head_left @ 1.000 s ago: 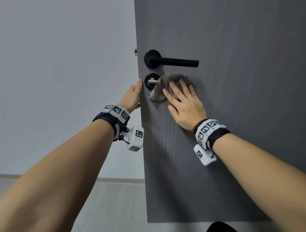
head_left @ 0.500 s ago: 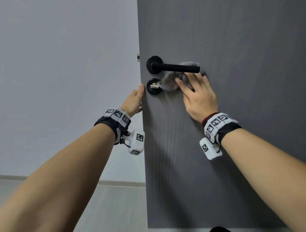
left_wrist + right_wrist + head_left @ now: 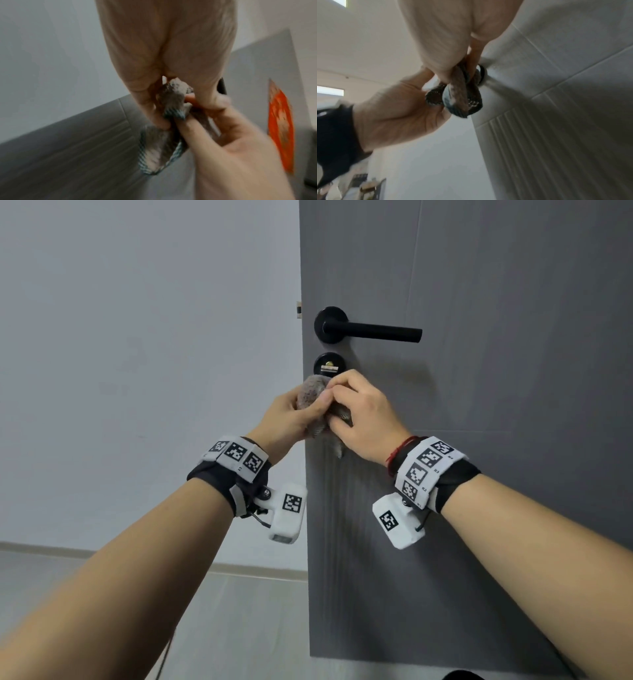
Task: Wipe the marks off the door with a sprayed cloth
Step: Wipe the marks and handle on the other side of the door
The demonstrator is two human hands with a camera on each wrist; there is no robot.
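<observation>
The dark grey door (image 3: 496, 440) stands ajar, its free edge at the middle of the head view. A bunched grey cloth (image 3: 313, 398) is held just below the round lock (image 3: 329, 366), off the door face. My left hand (image 3: 291, 412) grips the cloth from the left, thumb over it. My right hand (image 3: 356, 409) pinches the same cloth from the right. In the left wrist view the cloth (image 3: 171, 106) hangs between both hands' fingers; the right wrist view shows the cloth (image 3: 462, 94) bunched in front of the lock. The black lever handle (image 3: 370, 332) is above.
A pale grey wall (image 3: 137, 371) lies left of the door edge, with light floor (image 3: 222, 628) below. The door's lower part has vertical ribbing (image 3: 547, 148). An orange sheet (image 3: 281, 125) hangs on a surface in the left wrist view.
My right hand has brought the cloth down from beside the lever handle to below the lock. My left hand has left the door edge and taken hold of the cloth too.
</observation>
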